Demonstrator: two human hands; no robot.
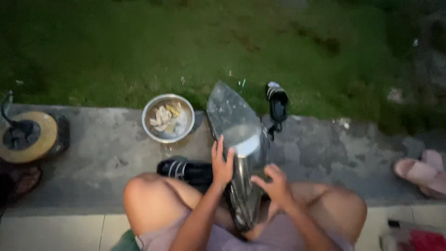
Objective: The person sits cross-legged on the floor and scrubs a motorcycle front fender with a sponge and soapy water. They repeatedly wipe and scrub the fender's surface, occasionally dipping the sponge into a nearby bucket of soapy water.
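Concrete ledge (pixel 107 153) edging grass; we sit with a large shiny blade-shaped metal sheet (pixel 237 135) between our knees. Left hand (pixel 222 163) grips its edge, right hand (pixel 275 183) spread beside it. Likely stiff, slick, sharp-edged; hold low. Bowl (pixel 167 117) left of sheet.

Left hand (pixel 222 163) grips a long shiny fish (pixel 239 148) between the knees; right hand (pixel 276 184) touches it; bowl (pixel 167 117) nearby on concrete (pixel 107 148).

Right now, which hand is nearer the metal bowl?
Left. The left hand grips the silvery sheet on the side toward the metal bowl, below and right of it. The right hand is lower, across the sheet.
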